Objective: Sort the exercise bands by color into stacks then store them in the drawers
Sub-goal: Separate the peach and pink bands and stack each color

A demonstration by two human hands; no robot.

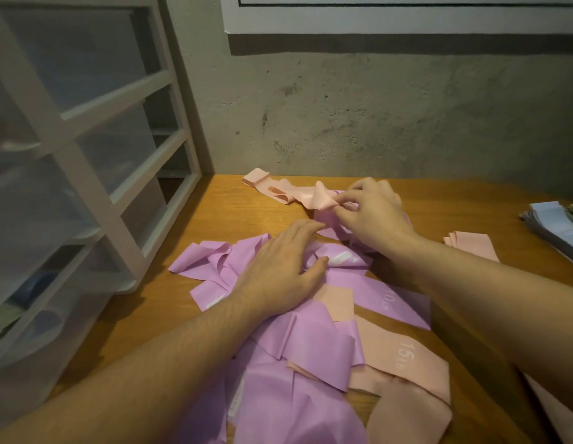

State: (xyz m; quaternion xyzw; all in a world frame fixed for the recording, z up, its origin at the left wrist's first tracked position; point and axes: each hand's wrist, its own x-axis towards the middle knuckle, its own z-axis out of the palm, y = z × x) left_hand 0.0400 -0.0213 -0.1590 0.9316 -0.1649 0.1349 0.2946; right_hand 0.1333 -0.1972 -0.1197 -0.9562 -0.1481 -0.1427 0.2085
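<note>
Band I pinch in my right hand [373, 208]: pale peach-pink rubber strip [314, 195].
Heap under my left hand [278, 270]: lilac-purple flat bands [314, 341], faint white lettering.
Mixed in: peach-pink band [403, 357], white "15".
Right stack: light-blue bands [554, 222].
Table: orange-brown wood [150, 322].
Drawers: white frame, frosted fronts [86, 174].
Wall: mottled grey concrete [375, 116].

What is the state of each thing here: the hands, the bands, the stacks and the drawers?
Right hand: fingers pinch a peach band, lifted and twisted.
Left hand: open, flat on the purple bands.
Purple bands: loose pile, unsorted, mixed with peach ones.
Peach stack: flat on the table, apart from the pile.
Blue stack: flat at the right edge.
Drawers: all shut.
</note>
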